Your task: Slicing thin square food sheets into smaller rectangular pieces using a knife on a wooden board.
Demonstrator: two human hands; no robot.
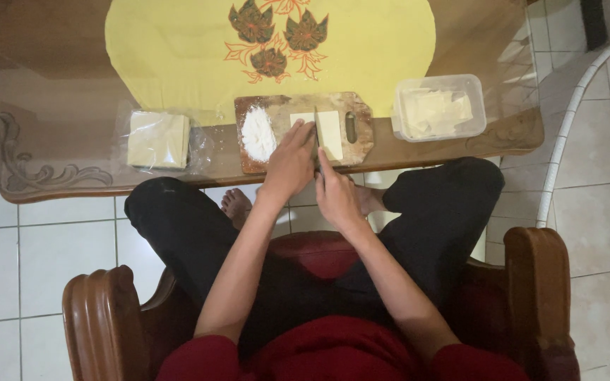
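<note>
A wooden cutting board [361, 106] lies at the near edge of a glass-topped table. On it sit a pale square sheet of dough [331, 132] and a heap of white flour [258, 132]. My left hand [289, 164] presses flat on the left part of the sheet. My right hand [336, 196] grips a knife [317, 140] whose blade runs down the sheet between the two hands.
A stack of pale sheets in clear plastic wrap [158, 140] lies left of the board. A clear plastic tub [439, 107] with cut pieces stands to the right. A yellow embroidered cloth [178, 49] covers the table's middle. I sit cross-legged in a wooden armchair [100, 317].
</note>
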